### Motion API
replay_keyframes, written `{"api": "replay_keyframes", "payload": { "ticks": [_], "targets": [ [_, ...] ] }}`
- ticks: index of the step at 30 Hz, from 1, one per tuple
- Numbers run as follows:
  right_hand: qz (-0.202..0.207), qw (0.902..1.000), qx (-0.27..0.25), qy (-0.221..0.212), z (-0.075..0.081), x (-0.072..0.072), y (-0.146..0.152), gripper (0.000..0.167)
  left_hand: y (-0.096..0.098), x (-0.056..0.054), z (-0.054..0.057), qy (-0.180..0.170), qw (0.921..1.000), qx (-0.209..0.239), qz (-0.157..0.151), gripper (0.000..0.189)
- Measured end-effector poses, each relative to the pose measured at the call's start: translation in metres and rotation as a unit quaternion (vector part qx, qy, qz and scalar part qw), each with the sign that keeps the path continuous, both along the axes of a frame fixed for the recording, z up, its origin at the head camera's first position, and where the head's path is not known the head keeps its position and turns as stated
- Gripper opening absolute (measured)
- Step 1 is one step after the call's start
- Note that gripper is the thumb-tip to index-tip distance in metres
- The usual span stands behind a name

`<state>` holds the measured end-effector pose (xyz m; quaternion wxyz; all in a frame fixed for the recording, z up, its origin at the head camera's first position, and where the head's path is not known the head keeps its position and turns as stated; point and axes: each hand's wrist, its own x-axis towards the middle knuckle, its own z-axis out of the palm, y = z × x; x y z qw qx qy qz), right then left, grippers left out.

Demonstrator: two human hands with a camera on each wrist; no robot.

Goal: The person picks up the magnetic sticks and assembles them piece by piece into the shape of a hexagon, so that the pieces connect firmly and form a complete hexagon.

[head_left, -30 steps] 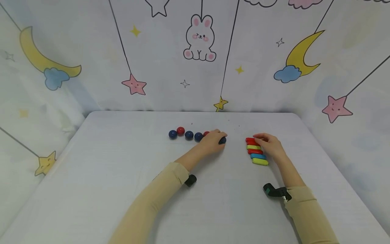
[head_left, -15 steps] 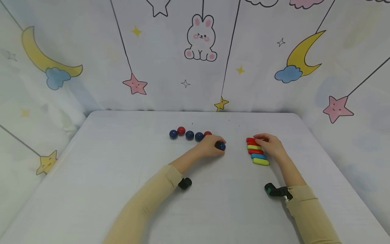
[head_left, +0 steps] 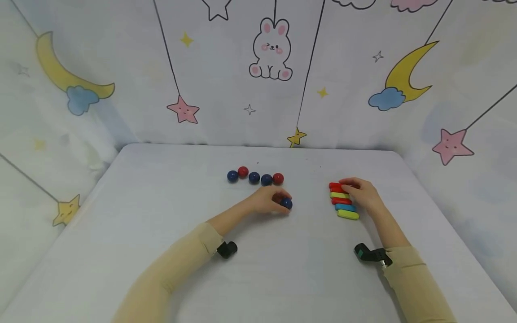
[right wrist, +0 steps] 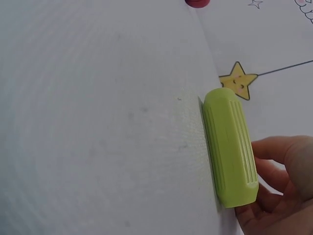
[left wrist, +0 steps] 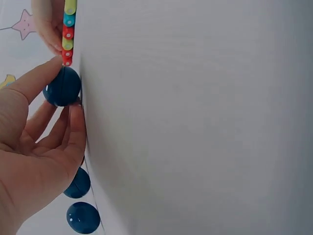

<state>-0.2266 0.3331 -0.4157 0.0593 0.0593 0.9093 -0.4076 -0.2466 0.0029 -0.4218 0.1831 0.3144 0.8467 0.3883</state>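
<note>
L hand [head_left: 265, 199] pinches glossy dark-blue ball [head_left: 286, 204]; ribbed red/blue/lime bars [head_left: 341, 201] approx. its 3 o'clock, R hand [head_left: 365, 196] nearer, grip unclear.

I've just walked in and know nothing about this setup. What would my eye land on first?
Probably the glossy dark blue ball held in the left hand, just nearer than a loose row of red and blue balls. Next, the bright line of red, lime and blue pieces to the right, with the right hand at its far, red end. Above everything, a winking cartoon rabbit sits on the backdrop.
</note>
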Motion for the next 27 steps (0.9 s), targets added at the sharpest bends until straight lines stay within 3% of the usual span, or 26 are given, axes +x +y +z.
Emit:
{"api": "replay_keyframes", "payload": {
  "ticks": [5,13,27],
  "targets": [
    [-0.001,1.0000,-0.005,0.002,-0.001,0.000,0.002,0.049,-0.012,0.009,-0.001,-0.022,0.9996,0.014,-0.007,0.039],
    [0.003,1.0000,-0.003,0.005,-0.002,-0.001,0.003,0.048,-0.033,0.026,-0.002,-0.029,0.9990,0.030,-0.015,0.037],
    [0.007,1.0000,-0.004,0.005,-0.003,-0.002,0.005,0.050,-0.080,0.054,-0.001,-0.029,0.9989,0.011,0.036,0.034]
  ]
}}
